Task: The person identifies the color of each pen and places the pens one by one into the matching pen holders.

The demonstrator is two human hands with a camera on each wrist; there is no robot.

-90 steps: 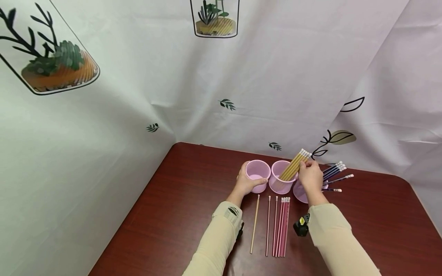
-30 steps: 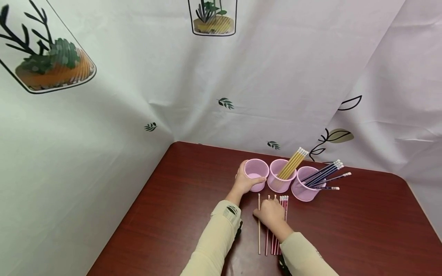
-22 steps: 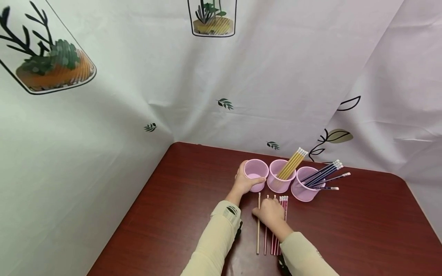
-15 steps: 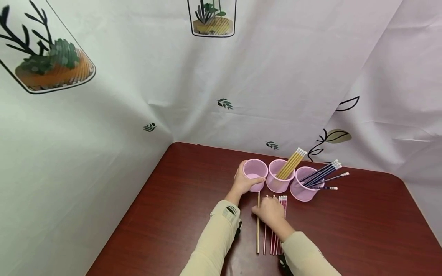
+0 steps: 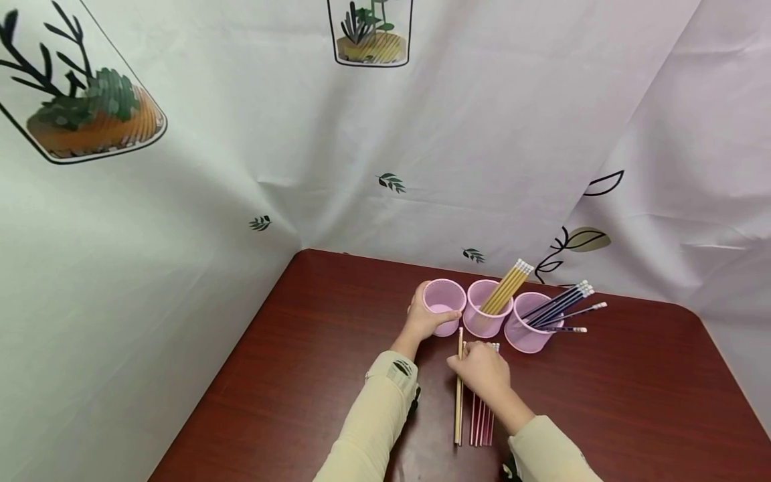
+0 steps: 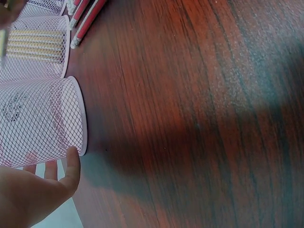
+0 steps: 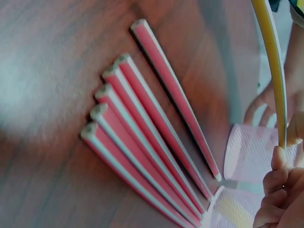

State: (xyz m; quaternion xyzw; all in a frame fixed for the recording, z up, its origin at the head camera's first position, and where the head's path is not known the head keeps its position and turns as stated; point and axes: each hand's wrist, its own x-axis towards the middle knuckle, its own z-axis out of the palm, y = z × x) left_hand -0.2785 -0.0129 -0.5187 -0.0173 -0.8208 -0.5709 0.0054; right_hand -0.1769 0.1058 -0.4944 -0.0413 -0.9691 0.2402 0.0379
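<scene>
My left hand (image 5: 423,320) grips the leftmost pink mesh pencil cup (image 6: 38,118), thumb on the near side and fingers round its left. No pencils show inside that cup. In front of the cups, my right hand (image 5: 484,371) pinches a yellow pencil (image 7: 273,61), eraser end pointing away from me. In the right wrist view this pencil is raised above the table. Several pink pencils (image 7: 142,118) lie side by side under and beside the right hand, one a little apart. In the head view the hand covers parts of them.
The middle pink cup (image 5: 482,327) holds several yellow pencils (image 5: 506,289). To its right, another pink cup (image 5: 523,340) holds several dark blue pencils (image 5: 560,305), some leaning far over the rim. A patterned cloth (image 5: 482,134) hangs behind the brown table (image 5: 289,355).
From the middle cup, my right hand has come down to the single yellow pencil and taken hold of it. The pencil has moved slightly right and away from me. My left hand stays on its cup.
</scene>
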